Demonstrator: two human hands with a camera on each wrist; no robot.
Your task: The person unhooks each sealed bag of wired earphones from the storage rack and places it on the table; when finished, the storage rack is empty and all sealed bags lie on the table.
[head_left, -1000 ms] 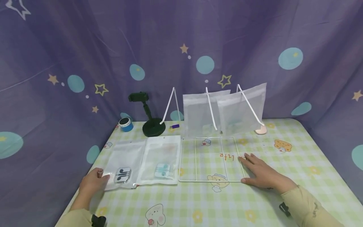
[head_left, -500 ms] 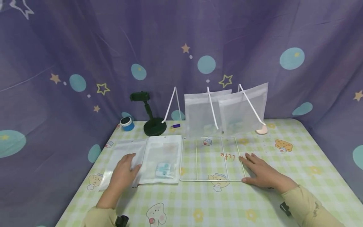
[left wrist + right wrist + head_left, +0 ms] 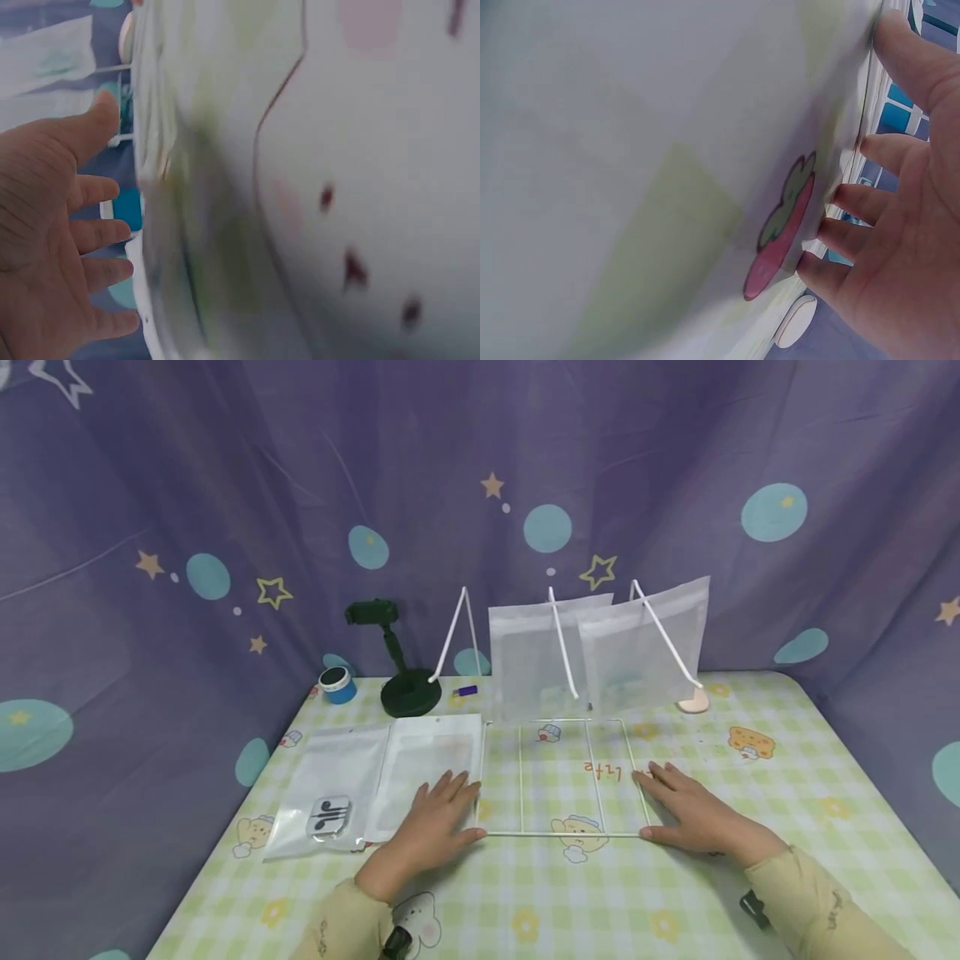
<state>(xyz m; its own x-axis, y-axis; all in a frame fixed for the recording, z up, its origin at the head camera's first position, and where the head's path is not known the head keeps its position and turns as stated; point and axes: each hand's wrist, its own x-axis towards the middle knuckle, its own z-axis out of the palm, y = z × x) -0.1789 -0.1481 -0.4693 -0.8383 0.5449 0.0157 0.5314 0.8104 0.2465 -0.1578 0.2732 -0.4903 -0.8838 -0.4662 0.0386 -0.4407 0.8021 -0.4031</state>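
Note:
A white wire rack stands on the cloth, its flat base (image 3: pixel 540 835) toward the front and three arms rising behind. Two frosted pouches (image 3: pixel 641 652) hang from the middle and right arms. My right hand (image 3: pixel 693 814) rests at the base's right side, fingers spread. The left hand (image 3: pixel 431 831), fingers extended, lies over the second flat pouch (image 3: pixel 431 735), with its thumb near the base's front left corner. Beside it lies a pouch (image 3: pixel 337 768) with cased black earphones (image 3: pixel 330 817) showing. The left wrist view shows the left palm (image 3: pixel 37 217); the right wrist view shows the right hand (image 3: pixel 900 217).
At the back left stand a blue jar (image 3: pixel 338 686) and a black phone stand (image 3: pixel 411 692). A small purple object (image 3: pixel 466 691) lies beside the stand. Behind the rack's right arm is a pale round item (image 3: pixel 693 701). A patterned curtain (image 3: pixel 420 460) surrounds the table.
My left hand has moved right, from the edge of the earphone pouch across it to the second pouch and the rack's left side. The right hand has stayed in place.

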